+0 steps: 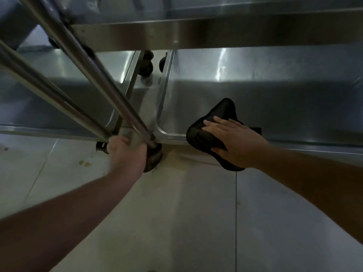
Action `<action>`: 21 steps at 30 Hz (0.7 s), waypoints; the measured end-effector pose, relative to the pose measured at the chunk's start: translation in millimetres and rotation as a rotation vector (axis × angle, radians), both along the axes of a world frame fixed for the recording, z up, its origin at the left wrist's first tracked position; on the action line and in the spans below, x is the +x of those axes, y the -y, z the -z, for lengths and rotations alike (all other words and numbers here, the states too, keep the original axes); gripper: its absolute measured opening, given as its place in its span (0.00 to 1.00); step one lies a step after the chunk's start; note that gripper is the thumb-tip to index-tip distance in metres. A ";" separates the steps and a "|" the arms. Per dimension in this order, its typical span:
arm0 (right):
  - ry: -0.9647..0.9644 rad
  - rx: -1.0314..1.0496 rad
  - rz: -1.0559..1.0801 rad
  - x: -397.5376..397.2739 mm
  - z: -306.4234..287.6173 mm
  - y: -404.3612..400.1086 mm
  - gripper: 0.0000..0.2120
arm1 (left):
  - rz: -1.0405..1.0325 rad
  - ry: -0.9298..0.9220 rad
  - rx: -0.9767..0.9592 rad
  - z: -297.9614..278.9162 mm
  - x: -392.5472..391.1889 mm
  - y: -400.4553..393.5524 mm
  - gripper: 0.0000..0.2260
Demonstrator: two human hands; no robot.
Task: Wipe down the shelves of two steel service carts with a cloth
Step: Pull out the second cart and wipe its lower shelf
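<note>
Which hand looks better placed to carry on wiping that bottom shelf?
The right hand. It lies flat on the dark cloth at the near rim of the right cart's bottom shelf. The left hand grips a cart leg and holds no cloth.

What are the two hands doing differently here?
The left hand curls round the base of a steel cart post, while the right hand lies flat, fingers straight, pressing a dark cloth onto the bottom shelf. The left holds no cloth. Both are bare and reach low, near the floor.

No legible text or markings.
</note>
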State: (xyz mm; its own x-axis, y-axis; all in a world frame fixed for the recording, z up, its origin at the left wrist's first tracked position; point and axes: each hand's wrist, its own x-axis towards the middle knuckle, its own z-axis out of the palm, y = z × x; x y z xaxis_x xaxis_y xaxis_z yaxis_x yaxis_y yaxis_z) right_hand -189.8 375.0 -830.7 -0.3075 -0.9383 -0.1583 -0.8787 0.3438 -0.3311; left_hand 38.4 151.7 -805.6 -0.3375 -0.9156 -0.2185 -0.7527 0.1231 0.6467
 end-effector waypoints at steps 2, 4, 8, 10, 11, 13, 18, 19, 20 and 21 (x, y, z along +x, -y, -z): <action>-0.007 0.006 0.007 -11.7 -1.4 -24.3 0.30 | 0.016 0.041 0.010 1.7 -0.1 -26.2 0.10; -0.022 0.015 0.034 -20.9 -2.4 -49.7 0.31 | 0.200 0.043 -0.034 3.4 -9.2 -52.5 0.10; -0.051 0.042 0.114 -36.7 -4.9 -97.2 0.35 | 0.624 -0.007 -0.076 -2.8 -43.7 -97.4 0.13; -0.048 0.043 0.150 -46.5 -5.8 -121.3 0.33 | 0.784 -0.069 -0.086 -7.7 -63.6 -116.2 0.14; -0.046 0.044 0.168 -52.0 -6.6 -134.4 0.32 | 0.841 -0.086 -0.105 -9.9 -73.8 -125.8 0.14; -0.038 0.049 0.201 -63.6 -8.2 -160.8 0.31 | 0.935 -0.104 -0.155 -12.2 -93.1 -144.7 0.12; -0.035 0.083 0.258 -93.4 -10.9 -226.4 0.30 | 1.159 -0.111 -0.280 -7.9 -130.4 -184.0 0.15; -0.034 0.096 0.274 -99.2 -11.4 -238.8 0.31 | 1.197 -0.095 -0.327 -7.0 -136.0 -190.2 0.16; -0.035 0.106 0.287 -104.6 -11.9 -251.2 0.33 | 1.228 -0.070 -0.363 -6.2 -140.8 -196.8 0.19; -0.036 0.116 0.298 -109.3 -12.3 -263.2 0.34 | 1.250 -0.039 -0.386 -5.4 -145.4 -202.9 0.22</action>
State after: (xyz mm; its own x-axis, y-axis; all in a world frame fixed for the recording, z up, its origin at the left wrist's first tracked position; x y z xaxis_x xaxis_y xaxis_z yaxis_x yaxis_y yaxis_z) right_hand -299.2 638.2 -818.4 -0.5736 -0.7822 -0.2430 -0.7439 0.6217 -0.2452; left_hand -106.9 354.6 -800.2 -0.9997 0.0178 0.0152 0.0226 0.9019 0.4313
